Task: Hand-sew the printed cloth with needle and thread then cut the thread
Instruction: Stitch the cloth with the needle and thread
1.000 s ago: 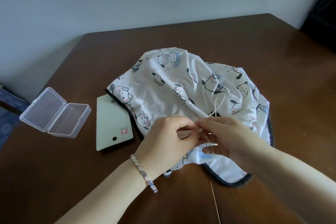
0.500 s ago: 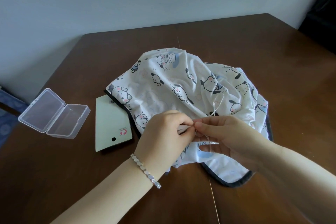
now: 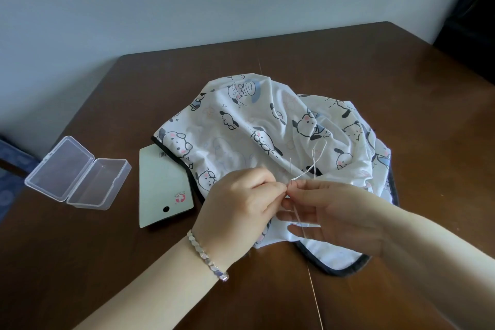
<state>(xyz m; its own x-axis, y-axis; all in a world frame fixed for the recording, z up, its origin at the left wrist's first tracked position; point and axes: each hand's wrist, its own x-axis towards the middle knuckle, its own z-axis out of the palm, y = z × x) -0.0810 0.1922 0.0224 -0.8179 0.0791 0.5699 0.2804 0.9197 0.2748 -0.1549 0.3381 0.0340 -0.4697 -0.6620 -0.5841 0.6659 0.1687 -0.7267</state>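
A white printed cloth (image 3: 267,131) with cartoon dogs and a dark hem lies crumpled on the brown table (image 3: 401,75). At its near edge my left hand (image 3: 238,206), which wears a silver bracelet, pinches a fold of the cloth. My right hand (image 3: 337,214) meets it fingertip to fingertip and pinches the needle (image 3: 290,170), whose thin shaft stands up above the fingers. White thread (image 3: 317,155) loops from the fingertips up over the cloth. Another strand runs down across my right palm.
An open clear plastic box (image 3: 77,171) sits at the left of the table. A pale green card (image 3: 163,187) lies beside it, its corner tucked under the cloth. A dark object (image 3: 474,8) stands beyond the table's far right corner.
The needle now shows upright above the pinching fingertips, and the thread loop stands a little higher over the cloth. Both hands stay in nearly the same place.
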